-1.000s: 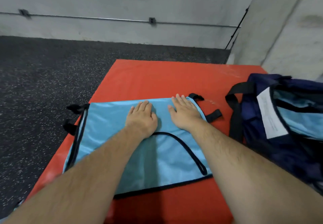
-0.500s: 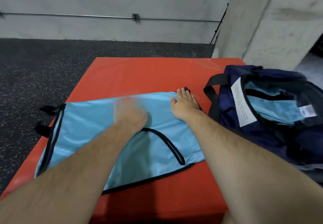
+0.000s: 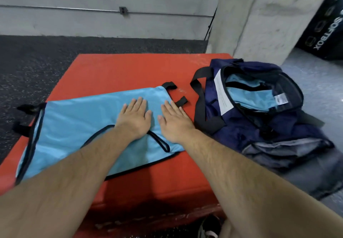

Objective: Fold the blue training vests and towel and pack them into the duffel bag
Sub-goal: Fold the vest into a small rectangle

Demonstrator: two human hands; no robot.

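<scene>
A light blue training vest (image 3: 74, 124) with black trim and black straps lies spread flat on the red mat (image 3: 130, 72). My left hand (image 3: 134, 116) and my right hand (image 3: 173, 120) press flat on its right part, side by side, fingers straight. To the right the navy duffel bag (image 3: 246, 124) lies with its mouth unzipped, half on the mat's right edge. Light blue fabric (image 3: 248, 96) with a white label shows inside it.
Dark speckled floor (image 3: 37, 61) surrounds the mat on the left and behind. A concrete pillar (image 3: 259, 18) rises behind the bag, with a black padded box (image 3: 326, 24) at the far right. A shoe (image 3: 209, 227) shows at the bottom edge.
My left hand slid right across the vest and now lies flat beside my right hand. The view swung right, bringing more of the bag into sight.
</scene>
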